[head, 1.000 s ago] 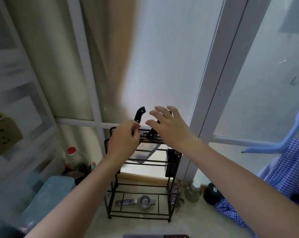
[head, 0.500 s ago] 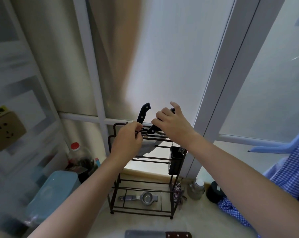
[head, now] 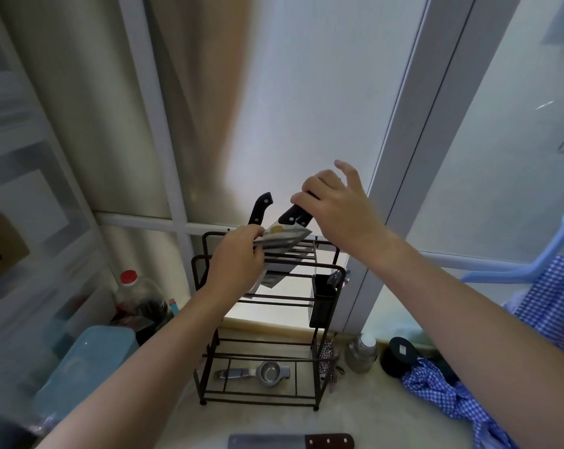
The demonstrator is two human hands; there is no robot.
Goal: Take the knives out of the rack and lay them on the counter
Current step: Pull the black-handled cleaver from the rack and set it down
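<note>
I see the pale counter (head: pixel 364 419) across the bottom, with the dark wire rack (head: pixel 264 322) standing at its middle. My right arm reaches in from four o'clock, wrist bent, and the right hand (head: pixel 335 205) is clamped on the black handle of a wide-bladed steel knife (head: pixel 285 236), little finger lifted free. That knife is partly raised above the rack's top rails, blade tilted down toward seven o'clock. My left arm comes up from seven o'clock; the left hand (head: pixel 238 260) pinches the blade's lower edge between thumb and fingers. A second black-handled knife (head: pixel 259 210) stands in the rack at eleven o'clock of the raised one. A brown-handled cleaver (head: pixel 290 441) lies flat on the counter at six o'clock.
</note>
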